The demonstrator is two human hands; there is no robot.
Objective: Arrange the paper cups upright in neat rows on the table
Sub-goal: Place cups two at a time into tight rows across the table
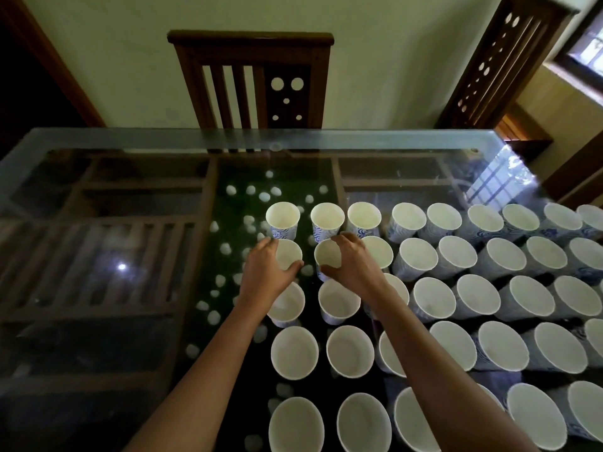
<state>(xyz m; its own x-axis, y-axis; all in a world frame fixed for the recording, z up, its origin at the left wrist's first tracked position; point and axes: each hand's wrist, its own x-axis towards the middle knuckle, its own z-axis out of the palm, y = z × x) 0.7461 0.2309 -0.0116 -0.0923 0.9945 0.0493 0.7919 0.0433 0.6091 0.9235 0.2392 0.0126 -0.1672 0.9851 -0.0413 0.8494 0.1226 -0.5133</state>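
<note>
Head view: left hand, right hand grip round paper cups; glass table.

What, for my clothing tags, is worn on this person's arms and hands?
Nothing that shows. The left hand and right hand are bare, with no gloves, rings, watch or bracelet visible. The left forearm and right forearm are also bare, with no sleeve anywhere down to the picture's bottom edge.
</note>
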